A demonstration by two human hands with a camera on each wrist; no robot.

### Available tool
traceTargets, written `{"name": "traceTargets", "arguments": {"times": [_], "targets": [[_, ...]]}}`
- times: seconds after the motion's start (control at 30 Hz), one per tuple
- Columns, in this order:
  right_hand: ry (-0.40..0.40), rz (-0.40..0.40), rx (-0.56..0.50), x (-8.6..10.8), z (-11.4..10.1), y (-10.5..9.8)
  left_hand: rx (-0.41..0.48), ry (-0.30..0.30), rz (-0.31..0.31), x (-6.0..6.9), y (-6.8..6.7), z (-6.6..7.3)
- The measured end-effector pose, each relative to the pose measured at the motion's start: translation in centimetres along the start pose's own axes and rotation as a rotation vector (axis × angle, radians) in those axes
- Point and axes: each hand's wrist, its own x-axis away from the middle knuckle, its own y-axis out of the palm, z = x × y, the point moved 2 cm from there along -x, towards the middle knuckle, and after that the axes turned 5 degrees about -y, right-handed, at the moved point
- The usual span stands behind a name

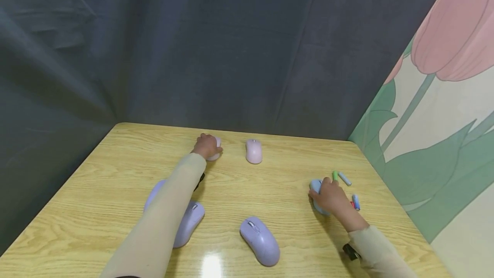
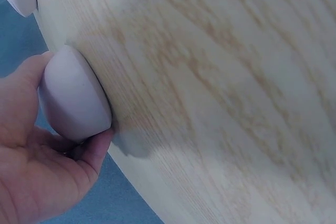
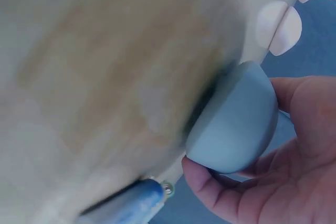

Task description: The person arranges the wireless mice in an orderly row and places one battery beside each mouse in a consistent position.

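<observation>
At the table's far side my left hand [image 1: 207,146] grips a pale pink mouse [image 1: 217,151]; in the left wrist view the thumb and fingers of the hand [image 2: 47,156] hold the mouse [image 2: 76,95] by its sides. On the right, my right hand [image 1: 332,196] grips a light blue mouse [image 1: 317,185]. The right wrist view shows this mouse [image 3: 236,119] between the thumb and fingers of the hand [image 3: 283,156], its near edge slightly off the table or resting on it, I cannot tell which.
Another pink mouse [image 1: 254,151] lies right of my left hand. A purple mouse [image 1: 260,240] lies front centre; two more [image 1: 189,223] are partly under my left sleeve. Beside my right hand are a green piece [image 1: 335,176], blue pieces [image 1: 344,178] and something red [image 1: 352,204]. A dark curtain [image 1: 231,50] hangs behind.
</observation>
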Motion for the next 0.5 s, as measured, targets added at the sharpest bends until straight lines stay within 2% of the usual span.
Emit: {"name": "traceTargets", "arguments": {"times": [0.27,0.5], "targets": [[-0.043,0.051,-0.014,-1.1,-0.9,-1.5,-0.004,0.007,0.014,0.0,0.0,0.0],[-0.080,0.112,-0.006,-3.1,-1.6,-2.6,0.018,0.007,0.014,0.4,-0.1,0.1]]}}
